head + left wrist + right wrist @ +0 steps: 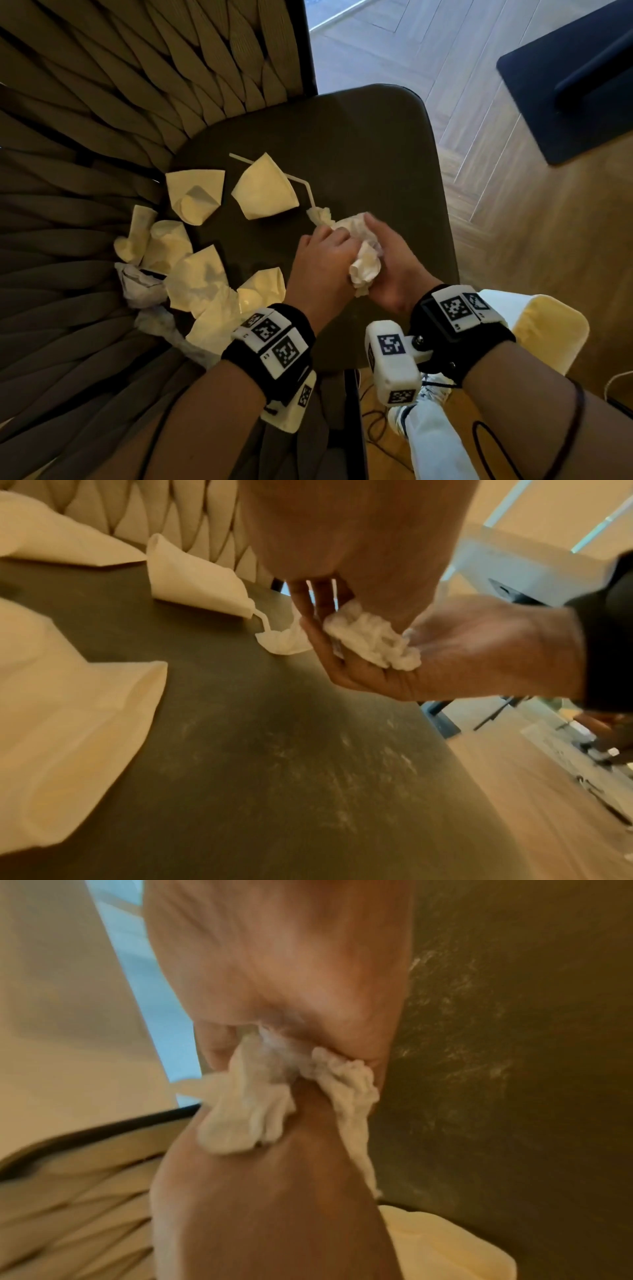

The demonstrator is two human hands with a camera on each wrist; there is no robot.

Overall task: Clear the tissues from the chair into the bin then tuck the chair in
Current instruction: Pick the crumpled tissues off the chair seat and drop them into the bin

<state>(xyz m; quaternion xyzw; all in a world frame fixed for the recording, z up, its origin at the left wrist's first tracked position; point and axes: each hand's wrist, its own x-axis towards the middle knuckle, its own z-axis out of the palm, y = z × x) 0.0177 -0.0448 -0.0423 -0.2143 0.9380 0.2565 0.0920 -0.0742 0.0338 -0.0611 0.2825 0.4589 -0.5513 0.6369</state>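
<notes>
Both hands are right up close: left hand (322, 260) and right hand (390, 263) squeeze one crumpled tissue wad (364, 269) between them over the chair seat (359, 144). Gathering step, I'd say. More tissues (195, 198) wait on the left; the bin's not in view, so next it needs finding.

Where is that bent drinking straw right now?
In the head view the straw lies on the dark chair seat, running under a paper cone, just beyond the left hand.

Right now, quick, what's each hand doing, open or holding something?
Left hand: grips the crumpled tissue wad.
Right hand: cupped round the same tissue wad, pressing it against the left.
</notes>
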